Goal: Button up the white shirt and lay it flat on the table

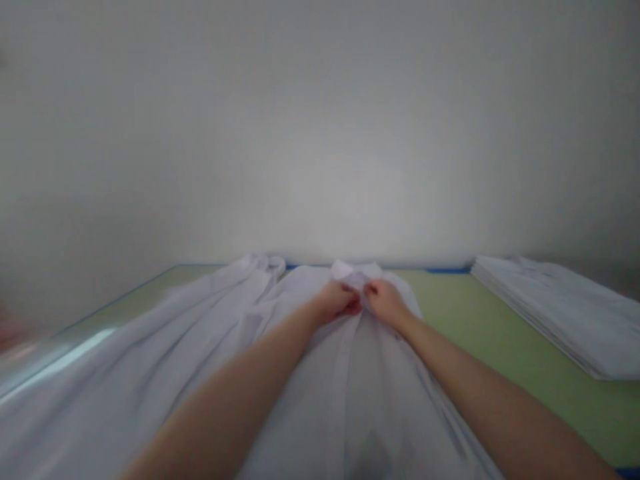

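Observation:
A white collared garment (320, 393), like a shirt or coat, lies spread in front of me with its collar toward the wall. My left hand (340, 300) is closed on the left front edge just below the collar (343, 269). Close beside it, my right hand (384, 299) pinches the opposite front edge. The two hands are nearly touching at the neck opening, and the front hangs slightly parted below them. Any button between the fingers is too small and blurred to make out.
More white garments (150, 360) lie loosely to the left. A stack of folded white garments (565, 313) rests on the right of the green table (450, 313), which has a blue edge. A plain wall (320, 133) stands behind. Something reddish and blurred (13, 332) shows at far left.

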Tool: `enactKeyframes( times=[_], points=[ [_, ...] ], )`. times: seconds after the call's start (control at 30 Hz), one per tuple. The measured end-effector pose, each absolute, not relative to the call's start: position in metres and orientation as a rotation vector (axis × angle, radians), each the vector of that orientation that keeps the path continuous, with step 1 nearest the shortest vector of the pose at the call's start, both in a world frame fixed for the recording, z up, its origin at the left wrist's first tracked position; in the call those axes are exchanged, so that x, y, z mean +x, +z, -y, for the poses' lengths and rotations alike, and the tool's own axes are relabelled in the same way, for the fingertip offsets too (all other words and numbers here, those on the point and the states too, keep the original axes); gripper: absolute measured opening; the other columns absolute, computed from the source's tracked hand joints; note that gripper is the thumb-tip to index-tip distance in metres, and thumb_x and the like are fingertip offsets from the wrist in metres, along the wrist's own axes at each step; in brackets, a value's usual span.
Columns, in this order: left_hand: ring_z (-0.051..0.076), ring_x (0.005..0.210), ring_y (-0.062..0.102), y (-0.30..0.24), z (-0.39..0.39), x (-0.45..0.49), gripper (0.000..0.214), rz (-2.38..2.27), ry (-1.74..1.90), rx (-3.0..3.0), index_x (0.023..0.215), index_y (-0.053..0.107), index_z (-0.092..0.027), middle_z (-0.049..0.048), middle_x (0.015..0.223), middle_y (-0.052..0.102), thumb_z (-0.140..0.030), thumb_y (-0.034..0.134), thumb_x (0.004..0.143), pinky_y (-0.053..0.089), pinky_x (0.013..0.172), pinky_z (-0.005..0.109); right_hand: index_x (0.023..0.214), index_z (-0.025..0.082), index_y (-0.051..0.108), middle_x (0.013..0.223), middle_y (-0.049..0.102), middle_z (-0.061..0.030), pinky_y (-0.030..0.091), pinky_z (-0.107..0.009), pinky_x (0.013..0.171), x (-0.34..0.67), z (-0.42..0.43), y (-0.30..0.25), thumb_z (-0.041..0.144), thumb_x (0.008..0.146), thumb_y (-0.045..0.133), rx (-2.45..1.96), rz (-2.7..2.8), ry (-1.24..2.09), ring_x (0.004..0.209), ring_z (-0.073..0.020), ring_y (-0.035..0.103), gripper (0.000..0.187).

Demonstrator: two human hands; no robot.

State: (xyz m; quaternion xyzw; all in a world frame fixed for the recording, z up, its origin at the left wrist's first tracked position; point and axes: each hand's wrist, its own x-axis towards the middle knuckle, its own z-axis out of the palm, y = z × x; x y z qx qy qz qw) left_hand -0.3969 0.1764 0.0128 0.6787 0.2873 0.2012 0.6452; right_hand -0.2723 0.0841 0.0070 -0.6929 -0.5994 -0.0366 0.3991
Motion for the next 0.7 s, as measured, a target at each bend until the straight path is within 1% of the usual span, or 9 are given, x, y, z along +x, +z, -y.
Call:
enactKeyframes(
  times=[0.2, 0.43, 0.57, 0.7],
  points=[
    [0.009, 0.055, 0.056, 0.011, -0.178, -0.397, 0.006, -0.652, 0.434, 1.554, 0.069, 0.058, -0.01, 0.004, 0.064, 0.061, -0.01, 0.059, 0.075, 0.051, 0.058, 0.023, 0.073, 0.014, 0.065, 0.073, 0.066, -0.0059, 0.03, -0.023, 0.06, -0.273, -0.084, 0.004, 0.022, 0.084, 0.047, -1.768, 1.551, -0.117, 0.066, -0.0136, 0.053, 0.023],
    [0.009, 0.056, 0.057, 0.011, -0.177, -0.397, 0.006, -0.663, 0.443, 1.554, 0.07, 0.059, -0.011, 0.0034, 0.063, 0.061, -0.01, 0.059, 0.076, 0.052, 0.059, 0.023, 0.073, 0.014, 0.067, 0.073, 0.067, -0.0054, 0.032, -0.022, 0.059, -0.273, -0.082, 0.005, 0.022, 0.083, 0.047, -1.763, 1.567, -0.072, 0.065, -0.0134, 0.055, 0.023],
    [0.01, 0.055, 0.057, 0.009, -0.178, -0.396, 0.006, -0.677, 0.458, 1.567, 0.069, 0.059, -0.01, 0.003, 0.062, 0.06, -0.011, 0.06, 0.075, 0.052, 0.059, 0.025, 0.073, 0.015, 0.069, 0.074, 0.069, -0.0038, 0.037, -0.022, 0.063, -0.271, -0.078, 0.011, 0.019, 0.079, 0.048, -1.7, 1.617, 0.068, 0.069, -0.014, 0.059, 0.022],
    [0.01, 0.055, 0.057, 0.008, -0.178, -0.396, 0.006, -0.67, 0.464, 1.586, 0.068, 0.059, -0.011, 0.0029, 0.061, 0.06, -0.01, 0.059, 0.074, 0.051, 0.058, 0.024, 0.079, 0.017, 0.072, 0.082, 0.071, -0.0023, 0.041, -0.021, 0.069, -0.263, -0.075, 0.018, 0.01, 0.074, 0.043, -1.648, 1.689, 0.241, 0.076, -0.0138, 0.061, 0.03]
  ],
)
